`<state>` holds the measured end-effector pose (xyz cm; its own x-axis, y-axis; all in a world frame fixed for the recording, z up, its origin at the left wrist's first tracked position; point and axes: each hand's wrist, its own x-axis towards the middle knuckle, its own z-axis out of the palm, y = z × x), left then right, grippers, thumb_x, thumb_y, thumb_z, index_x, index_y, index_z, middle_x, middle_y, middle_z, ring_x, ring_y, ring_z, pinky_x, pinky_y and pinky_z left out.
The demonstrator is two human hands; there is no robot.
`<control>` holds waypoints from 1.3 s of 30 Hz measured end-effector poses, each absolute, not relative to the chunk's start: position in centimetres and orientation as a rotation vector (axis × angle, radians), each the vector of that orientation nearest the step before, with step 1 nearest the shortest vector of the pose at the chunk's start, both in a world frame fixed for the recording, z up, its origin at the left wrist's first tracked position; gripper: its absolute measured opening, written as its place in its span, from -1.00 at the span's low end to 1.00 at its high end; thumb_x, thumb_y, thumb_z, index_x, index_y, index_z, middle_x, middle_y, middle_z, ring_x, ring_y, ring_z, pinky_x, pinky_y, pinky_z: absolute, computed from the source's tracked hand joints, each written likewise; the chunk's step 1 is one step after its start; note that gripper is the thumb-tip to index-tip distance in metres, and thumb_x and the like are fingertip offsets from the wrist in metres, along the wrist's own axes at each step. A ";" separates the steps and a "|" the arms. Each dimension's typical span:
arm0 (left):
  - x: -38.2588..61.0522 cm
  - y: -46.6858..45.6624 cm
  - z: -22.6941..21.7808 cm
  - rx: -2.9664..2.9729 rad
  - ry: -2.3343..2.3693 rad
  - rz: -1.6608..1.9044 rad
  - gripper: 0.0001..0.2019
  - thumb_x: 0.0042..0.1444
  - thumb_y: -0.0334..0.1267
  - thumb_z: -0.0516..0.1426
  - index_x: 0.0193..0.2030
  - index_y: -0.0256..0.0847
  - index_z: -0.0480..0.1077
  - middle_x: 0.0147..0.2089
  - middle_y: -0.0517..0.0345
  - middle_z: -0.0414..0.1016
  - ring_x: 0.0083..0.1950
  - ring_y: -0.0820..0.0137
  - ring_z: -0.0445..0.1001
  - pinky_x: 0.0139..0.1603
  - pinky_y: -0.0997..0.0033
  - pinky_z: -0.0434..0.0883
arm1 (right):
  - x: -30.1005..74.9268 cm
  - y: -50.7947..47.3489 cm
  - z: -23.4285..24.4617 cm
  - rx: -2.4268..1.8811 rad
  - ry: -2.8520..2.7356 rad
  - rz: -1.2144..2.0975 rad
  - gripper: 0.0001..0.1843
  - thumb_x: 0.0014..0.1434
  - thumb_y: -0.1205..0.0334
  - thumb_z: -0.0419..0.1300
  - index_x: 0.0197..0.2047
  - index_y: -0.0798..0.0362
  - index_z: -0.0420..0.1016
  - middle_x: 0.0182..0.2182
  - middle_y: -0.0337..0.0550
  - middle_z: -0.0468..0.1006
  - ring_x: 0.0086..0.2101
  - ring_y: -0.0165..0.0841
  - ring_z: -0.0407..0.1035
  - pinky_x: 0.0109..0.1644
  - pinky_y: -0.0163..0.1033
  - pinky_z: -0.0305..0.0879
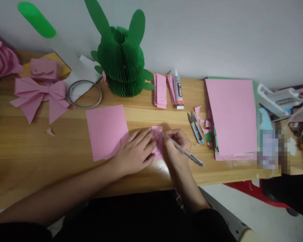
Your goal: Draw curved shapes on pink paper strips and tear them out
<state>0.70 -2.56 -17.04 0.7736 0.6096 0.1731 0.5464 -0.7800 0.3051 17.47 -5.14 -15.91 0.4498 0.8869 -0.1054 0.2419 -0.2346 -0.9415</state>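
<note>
My right hand (178, 144) is closed around a pen (189, 154), its tip at the upper right part of a small pink paper strip (158, 155). Curved drawn lines show on that strip. My left hand (137, 151) lies flat with fingers stretched out, its fingertips pressing the strip's left side against the table. Beneath and left of the left hand is a larger pink paper square (106, 131), partly covered by the fingers. Blue-handled thread snips (195, 127) lie just right of my right hand, beside pink paper scraps (203, 121).
A green honeycomb paper figure (123, 64) stands at the back. Behind my hands lie pink strips (161, 90) and a glue tube (178, 90). Leftward are a tape roll (99, 97) and a pink paper bow (40, 95). A pink paper stack (234, 117) sits to the right.
</note>
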 end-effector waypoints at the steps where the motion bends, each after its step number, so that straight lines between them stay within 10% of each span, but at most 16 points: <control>1: 0.7 -2.6 -17.0 2.725 0.898 0.396 -0.65 0.32 -0.18 0.01 0.09 -0.31 0.45 0.29 -0.22 0.40 0.37 0.11 0.28 0.36 0.05 0.21 | 17.4 -5.2 -15.9 -1.745 -0.969 0.842 -0.91 0.04 0.20 0.26 -0.42 0.03 0.46 -0.57 -0.31 0.51 -0.55 -0.43 0.37 -0.46 -0.32 0.32; 39: 1.0 -2.8 -16.7 2.737 0.907 0.390 -0.65 0.35 -0.19 -0.02 0.12 -0.33 0.42 0.30 -0.20 0.39 0.38 0.13 0.28 0.36 0.07 0.21 | 17.3 -4.8 -15.9 -1.771 -1.184 0.822 -0.88 0.05 0.18 0.31 -0.33 0.02 0.58 -0.48 -0.21 0.64 -0.51 -0.38 0.49 -0.40 -0.27 0.45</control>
<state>0.96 -2.76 -16.73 0.7730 0.6092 0.1769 0.5475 -0.7816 0.2988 17.32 -4.83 -15.95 0.3409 0.9375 -0.0692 0.3926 -0.2089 -0.8957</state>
